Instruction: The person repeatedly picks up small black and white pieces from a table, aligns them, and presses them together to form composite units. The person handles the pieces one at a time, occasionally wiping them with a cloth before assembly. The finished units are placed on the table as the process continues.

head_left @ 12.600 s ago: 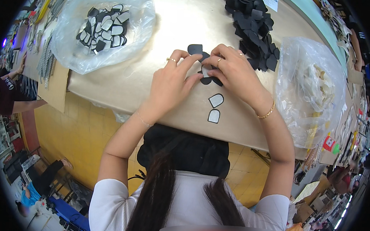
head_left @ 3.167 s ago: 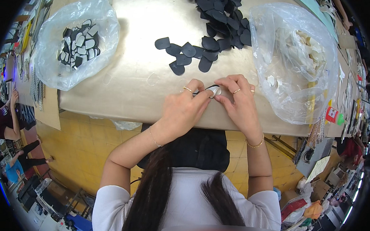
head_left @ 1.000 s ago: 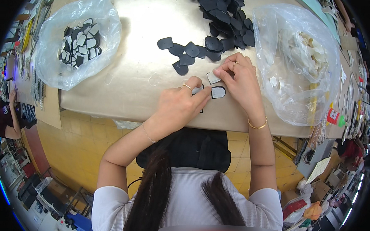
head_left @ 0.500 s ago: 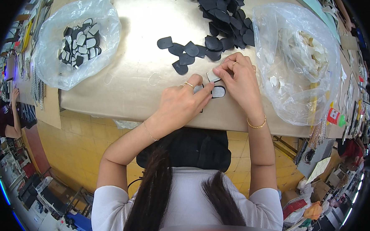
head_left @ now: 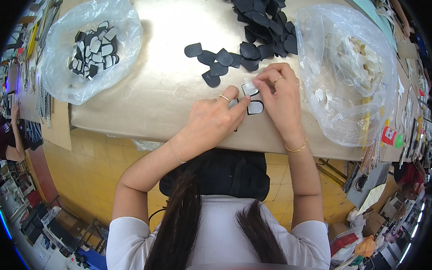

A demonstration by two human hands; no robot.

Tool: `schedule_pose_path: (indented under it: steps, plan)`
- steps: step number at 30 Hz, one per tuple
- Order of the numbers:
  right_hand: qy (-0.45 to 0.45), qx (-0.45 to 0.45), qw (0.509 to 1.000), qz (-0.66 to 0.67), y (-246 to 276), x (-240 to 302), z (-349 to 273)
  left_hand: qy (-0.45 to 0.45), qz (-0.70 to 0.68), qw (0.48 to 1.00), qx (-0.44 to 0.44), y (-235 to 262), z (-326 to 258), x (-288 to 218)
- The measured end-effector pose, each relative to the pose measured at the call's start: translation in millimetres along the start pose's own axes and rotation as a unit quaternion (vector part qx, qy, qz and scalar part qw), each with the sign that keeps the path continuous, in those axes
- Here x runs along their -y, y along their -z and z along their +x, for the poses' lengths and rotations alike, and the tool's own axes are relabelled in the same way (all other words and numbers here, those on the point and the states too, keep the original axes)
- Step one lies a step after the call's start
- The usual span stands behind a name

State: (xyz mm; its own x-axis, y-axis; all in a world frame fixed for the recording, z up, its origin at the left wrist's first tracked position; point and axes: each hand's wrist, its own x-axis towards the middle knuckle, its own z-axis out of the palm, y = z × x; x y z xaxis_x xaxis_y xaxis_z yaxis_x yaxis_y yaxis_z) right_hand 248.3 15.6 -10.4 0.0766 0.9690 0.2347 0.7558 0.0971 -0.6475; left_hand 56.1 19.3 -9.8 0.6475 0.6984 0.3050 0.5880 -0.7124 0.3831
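Observation:
My right hand (head_left: 281,99) has thumb and index finger pinched at the right edge of a black patch with a white face (head_left: 250,89), rounded at one end. My left hand (head_left: 213,116) is bent and closed, its index fingertip at the lower edge of that same patch. Just below lies another white-faced patch (head_left: 255,107), flat on the table. Part of one more white-faced patch (head_left: 234,102) shows under my left fingers; the rest is hidden by the hand. Beyond my hands, several plain black patches (head_left: 210,79) lie loosely scattered.
A heap of black patches (head_left: 258,20) lies at the far middle of the table (head_left: 149,107). At left, a clear plastic bag (head_left: 124,62) holds white-faced patches. Another clear bag (head_left: 322,57) at right contains pale scraps. A green-capped bottle (head_left: 391,137) sits at the right edge.
My right fingers have shifted slightly right and up on the patch, showing more of its white face and black edge. My left hand stays almost in place.

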Motion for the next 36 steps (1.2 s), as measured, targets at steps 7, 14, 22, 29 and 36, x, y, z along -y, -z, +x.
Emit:
schedule_pose_path:
  steps: [7, 14, 22, 29, 36]
  plan:
    - [-0.121, -0.063, 0.978, 0.156, 15, -8, 4, -0.025, 0.009, 1.0, 0.004, -4, -2, 2]
    - [0.005, 0.043, 0.992, 0.115, 23, -6, -15, -0.026, 0.007, 0.999, 0.03, -3, -5, 8]
    - [0.066, 0.04, 0.996, 0.043, 16, -3, -33, -0.001, -0.032, 0.999, 0.044, 3, -5, 11]
    - [0.024, 0.048, 0.987, 0.15, 18, 15, -14, 0.211, -0.051, 0.975, -0.054, 23, -7, 39]
    - [0.206, 0.058, 0.976, 0.043, -16, 33, 12, 0.277, -0.064, 0.958, -0.026, 20, 4, 38]
